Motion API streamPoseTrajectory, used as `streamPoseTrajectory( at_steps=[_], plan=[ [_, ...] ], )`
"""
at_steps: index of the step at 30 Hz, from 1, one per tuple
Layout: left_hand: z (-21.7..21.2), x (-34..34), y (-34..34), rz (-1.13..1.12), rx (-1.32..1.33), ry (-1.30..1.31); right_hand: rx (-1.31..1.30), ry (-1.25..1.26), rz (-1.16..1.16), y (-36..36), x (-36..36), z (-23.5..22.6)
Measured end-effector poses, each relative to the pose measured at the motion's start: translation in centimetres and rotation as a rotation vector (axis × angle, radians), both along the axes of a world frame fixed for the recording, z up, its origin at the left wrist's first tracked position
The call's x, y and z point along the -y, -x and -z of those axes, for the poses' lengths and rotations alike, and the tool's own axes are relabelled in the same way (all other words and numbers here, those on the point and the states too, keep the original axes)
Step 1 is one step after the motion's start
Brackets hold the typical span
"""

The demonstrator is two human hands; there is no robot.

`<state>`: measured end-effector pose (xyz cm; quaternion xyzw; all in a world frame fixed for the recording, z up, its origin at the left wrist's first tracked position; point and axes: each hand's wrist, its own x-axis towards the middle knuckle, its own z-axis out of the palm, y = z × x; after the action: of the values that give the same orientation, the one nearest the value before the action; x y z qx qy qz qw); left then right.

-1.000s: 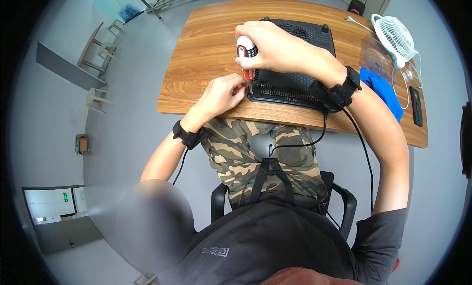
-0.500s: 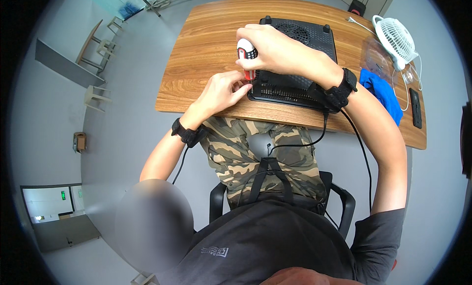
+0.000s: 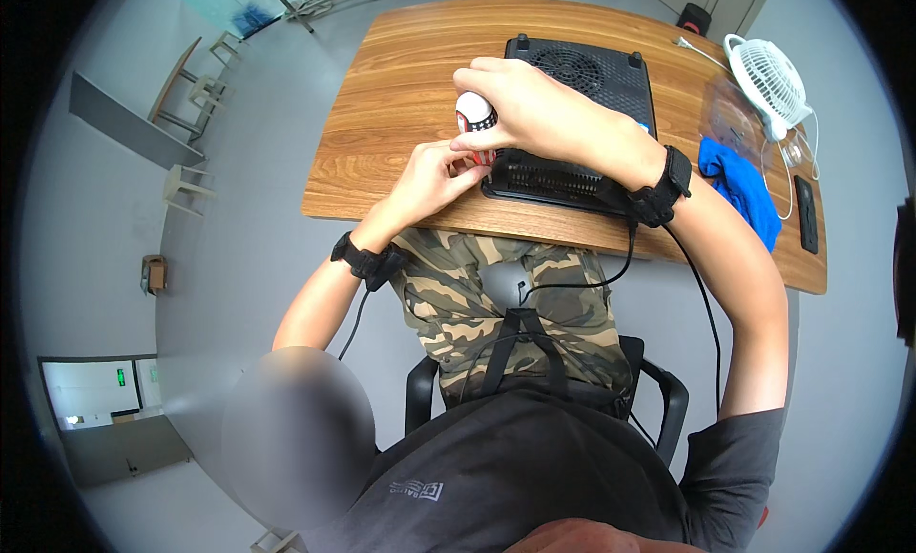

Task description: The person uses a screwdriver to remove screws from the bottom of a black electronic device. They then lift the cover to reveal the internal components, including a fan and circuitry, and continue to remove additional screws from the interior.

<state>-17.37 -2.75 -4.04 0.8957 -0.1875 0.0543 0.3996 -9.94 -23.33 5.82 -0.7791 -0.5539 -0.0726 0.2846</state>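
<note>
My right hand [image 3: 534, 109] is closed around a screwdriver [image 3: 474, 122] with a white, black and red handle, held upright at the near left corner of a black vented device [image 3: 572, 104] lying on the wooden table [image 3: 401, 95]. Just below it, my left hand [image 3: 434, 176] has its fingertips pinched at the screwdriver's lower end, against the device's near edge. What the fingers hold there is hidden. Both wrists wear black bands with cables.
On the table's right side are a small white fan [image 3: 768, 76], a blue cloth [image 3: 739, 186], a clear plastic bag [image 3: 730, 114] and a dark phone [image 3: 806, 214]. I sit on a black chair [image 3: 658, 400]. Pale chairs [image 3: 196, 85] stand far left.
My left hand has moved up from the table's near edge to the screwdriver tip. The right hand has stayed in place on the handle.
</note>
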Motion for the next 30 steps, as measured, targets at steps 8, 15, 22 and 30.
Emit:
streamPoseTrajectory(
  at_steps=[8, 15, 22, 30],
  plan=[
    [0.1, -0.2, -0.4, 0.013, -0.006, 0.022, -0.002, 0.005, 0.017, -0.1, -0.2, -0.1],
    [-0.2, -0.1, -0.4, 0.02, 0.017, -0.017, -0.022, -0.05, -0.015, -0.5, -0.2, 0.2],
    [0.1, -0.2, -0.5, -0.042, -0.02, -0.022, -0.132, -0.072, -0.015, -0.4, -0.5, -0.1],
    [0.1, 0.1, -0.7, -0.018, -0.084, 0.098, -0.116, -0.099, 0.015, -0.9, -0.4, 0.3]
  ],
)
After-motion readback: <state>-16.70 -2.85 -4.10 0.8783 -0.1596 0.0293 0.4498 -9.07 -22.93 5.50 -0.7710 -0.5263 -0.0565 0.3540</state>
